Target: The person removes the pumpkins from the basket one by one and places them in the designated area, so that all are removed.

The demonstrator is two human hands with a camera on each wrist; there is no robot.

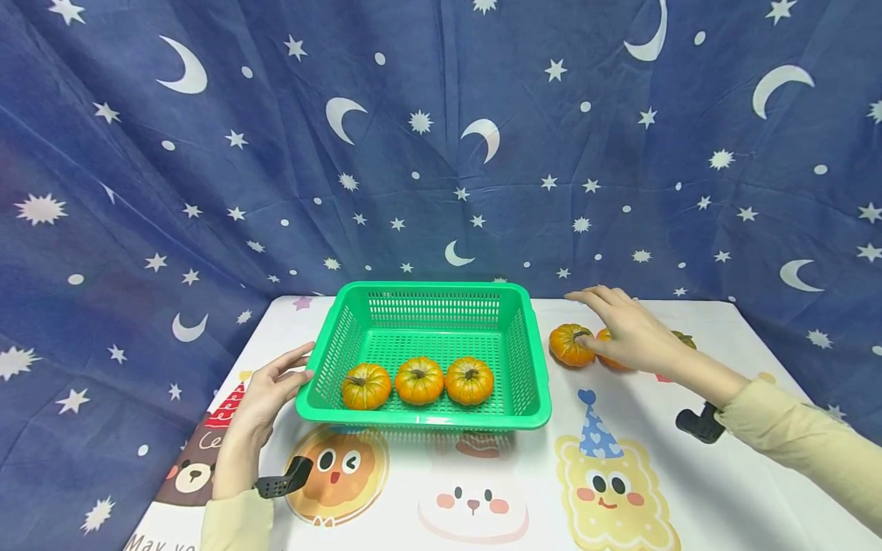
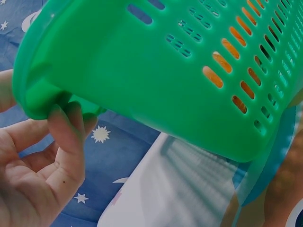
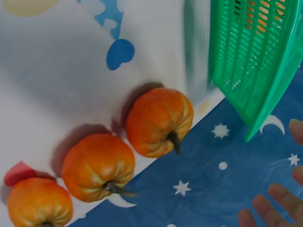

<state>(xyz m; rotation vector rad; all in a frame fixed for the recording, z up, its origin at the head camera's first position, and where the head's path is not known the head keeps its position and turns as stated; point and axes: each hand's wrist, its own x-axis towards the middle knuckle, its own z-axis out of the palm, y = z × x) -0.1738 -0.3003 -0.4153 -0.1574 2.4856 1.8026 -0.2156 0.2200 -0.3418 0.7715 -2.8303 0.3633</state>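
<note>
A green plastic basket (image 1: 482, 418) stands on the table with three small orange pumpkins (image 1: 419, 381) in a row near its front side. My left hand (image 1: 265, 398) holds the basket's left rim, its fingers bent under the lip in the left wrist view. Over to the right, my right hand (image 1: 634, 330) hovers above more pumpkins, fingers apart and gripping nothing. One pumpkin (image 1: 570, 345) shows beside it; two others are partly covered by the hand and forearm in the head view. All three of these, the middle pumpkin (image 3: 98, 167) among them, lie in a line in the right wrist view.
The table wears a white cloth (image 1: 537, 490) printed with cartoon figures. Behind it hangs a dark blue curtain (image 1: 413, 191) with moons and stars, close to the far edge. Both wrists carry a black camera mount (image 1: 284, 478).
</note>
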